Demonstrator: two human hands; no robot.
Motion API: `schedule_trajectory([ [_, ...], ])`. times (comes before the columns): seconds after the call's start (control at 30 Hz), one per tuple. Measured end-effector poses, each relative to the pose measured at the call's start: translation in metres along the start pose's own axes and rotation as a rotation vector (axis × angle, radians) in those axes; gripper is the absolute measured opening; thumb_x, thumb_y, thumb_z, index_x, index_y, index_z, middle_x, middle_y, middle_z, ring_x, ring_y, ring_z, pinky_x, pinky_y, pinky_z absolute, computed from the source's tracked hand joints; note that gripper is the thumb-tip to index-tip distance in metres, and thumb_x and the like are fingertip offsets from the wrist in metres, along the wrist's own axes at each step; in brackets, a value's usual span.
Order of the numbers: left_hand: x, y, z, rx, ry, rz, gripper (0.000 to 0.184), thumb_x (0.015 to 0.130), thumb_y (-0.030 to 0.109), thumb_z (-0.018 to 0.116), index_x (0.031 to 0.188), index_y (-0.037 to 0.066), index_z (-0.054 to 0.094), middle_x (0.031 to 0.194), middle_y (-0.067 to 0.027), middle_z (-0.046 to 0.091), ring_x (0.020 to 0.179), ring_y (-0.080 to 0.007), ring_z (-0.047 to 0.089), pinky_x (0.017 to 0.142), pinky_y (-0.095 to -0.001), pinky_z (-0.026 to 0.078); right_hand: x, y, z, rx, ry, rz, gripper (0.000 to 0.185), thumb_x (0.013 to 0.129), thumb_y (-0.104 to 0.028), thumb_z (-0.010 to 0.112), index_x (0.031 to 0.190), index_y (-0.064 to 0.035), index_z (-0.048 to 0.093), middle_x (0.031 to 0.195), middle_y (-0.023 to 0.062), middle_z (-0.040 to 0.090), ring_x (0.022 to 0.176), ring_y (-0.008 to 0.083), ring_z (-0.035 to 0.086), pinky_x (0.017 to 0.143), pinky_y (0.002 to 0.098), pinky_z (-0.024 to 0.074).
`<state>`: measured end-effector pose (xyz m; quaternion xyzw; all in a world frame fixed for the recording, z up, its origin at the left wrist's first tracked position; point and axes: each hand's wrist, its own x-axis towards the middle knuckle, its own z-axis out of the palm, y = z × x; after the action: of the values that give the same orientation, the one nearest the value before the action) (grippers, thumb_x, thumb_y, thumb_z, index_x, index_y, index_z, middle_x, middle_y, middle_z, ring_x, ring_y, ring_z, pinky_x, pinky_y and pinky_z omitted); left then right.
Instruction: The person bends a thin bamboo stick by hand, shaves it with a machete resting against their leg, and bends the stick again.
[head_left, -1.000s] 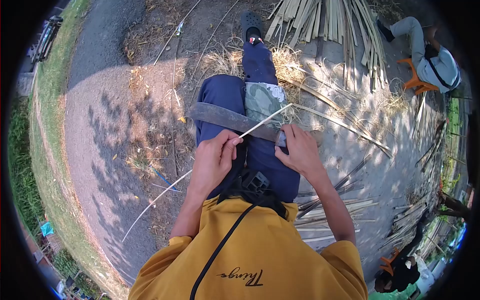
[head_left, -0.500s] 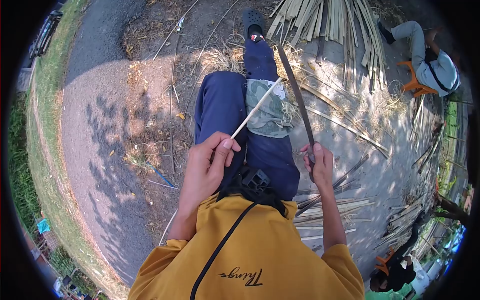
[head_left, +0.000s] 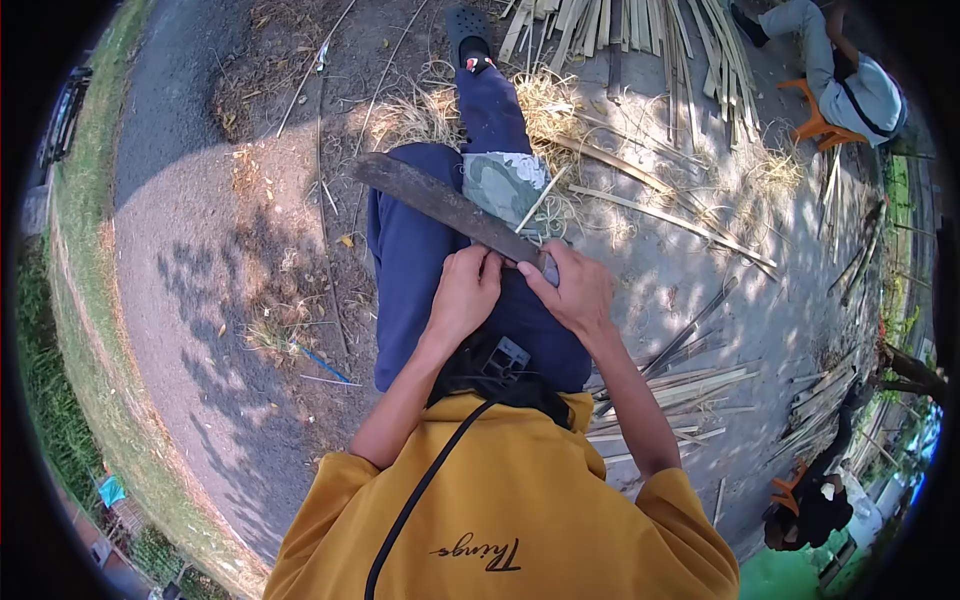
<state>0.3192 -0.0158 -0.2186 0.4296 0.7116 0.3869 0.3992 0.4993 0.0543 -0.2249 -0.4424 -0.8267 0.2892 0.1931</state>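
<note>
My right hand (head_left: pixel 575 290) is wrapped round the grip end of a machete (head_left: pixel 440 200), whose dark, broad blade points up and to the left across my lap. My left hand (head_left: pixel 468 295) is closed, its fingertips pinched close under the blade. A thin pale bamboo strip (head_left: pixel 545 198) sticks out past the blade's far side. Its near end passes behind the blade towards my left fingers, where it is hidden. Below the strip, a camouflage cloth (head_left: pixel 495 185) covers part of my thigh.
Long bamboo slats (head_left: pixel 620 30) are heaped ahead, with curly shavings (head_left: pixel 545 105) around my foot. More slats (head_left: pixel 690 395) lie to my right. One person (head_left: pixel 850 85) sits on an orange stool (head_left: pixel 815 125) at upper right; another person (head_left: pixel 812 515) is at lower right.
The machete has swung from upright on the right to lying slantwise across my lap. Both hands have come together, and the strip now passes behind the blade.
</note>
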Motion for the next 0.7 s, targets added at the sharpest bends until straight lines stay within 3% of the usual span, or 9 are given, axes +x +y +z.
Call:
schedule_trajectory([
  [0.07,-0.002,-0.003,-0.002,-0.007,0.007,-0.059,0.019,0.100,0.007,0.058,0.096,-0.007,0.069,0.090,-0.0286,0.071,0.087,-0.0460,0.071,0.075,-0.0471,0.053,0.004,-0.002,0.009,-0.085,-0.049,0.008,0.049,0.094,-0.054,0.070,0.094,-0.0051,0.066,0.069,0.0167,0.067,0.067,0.0387,0.070,0.059,0.0479,0.0507],
  [0.3,0.000,-0.009,0.000,0.033,-0.016,-0.116,0.019,0.101,0.008,0.058,0.096,-0.007,0.068,0.083,-0.0279,0.069,0.079,-0.0446,0.070,0.071,-0.0476,0.052,0.015,-0.003,0.004,-0.156,-0.178,0.046,0.055,0.094,-0.061,0.067,0.092,-0.0057,0.066,0.069,0.0184,0.068,0.066,0.0394,0.070,0.058,0.0497,0.0518],
  [0.37,-0.004,-0.010,-0.001,0.048,0.038,-0.028,0.022,0.103,0.011,0.058,0.092,-0.006,0.065,0.069,-0.0165,0.063,0.061,-0.0254,0.061,0.061,-0.0406,0.047,0.015,-0.006,0.006,-0.141,-0.166,0.046,0.056,0.094,-0.061,0.066,0.092,-0.0057,0.066,0.067,0.0183,0.068,0.065,0.0398,0.070,0.057,0.0504,0.0520],
  [0.6,-0.027,-0.011,-0.004,-0.002,0.057,-0.026,0.023,0.106,0.013,0.056,0.091,-0.001,0.066,0.064,-0.0087,0.056,0.058,-0.0160,0.053,0.058,-0.0354,0.043,0.007,-0.012,0.010,-0.153,-0.122,0.020,0.054,0.094,-0.060,0.066,0.093,-0.0061,0.066,0.067,0.0183,0.068,0.065,0.0415,0.070,0.057,0.0506,0.0519],
  [0.7,-0.042,-0.004,-0.015,-0.071,-0.007,-0.152,0.023,0.106,0.013,0.056,0.089,0.000,0.065,0.063,-0.0053,0.051,0.058,-0.0115,0.048,0.055,-0.0327,0.039,0.012,-0.012,0.017,-0.146,-0.080,0.061,0.054,0.095,-0.060,0.066,0.094,-0.0058,0.066,0.068,0.0195,0.069,0.067,0.0428,0.070,0.058,0.0506,0.0521],
])
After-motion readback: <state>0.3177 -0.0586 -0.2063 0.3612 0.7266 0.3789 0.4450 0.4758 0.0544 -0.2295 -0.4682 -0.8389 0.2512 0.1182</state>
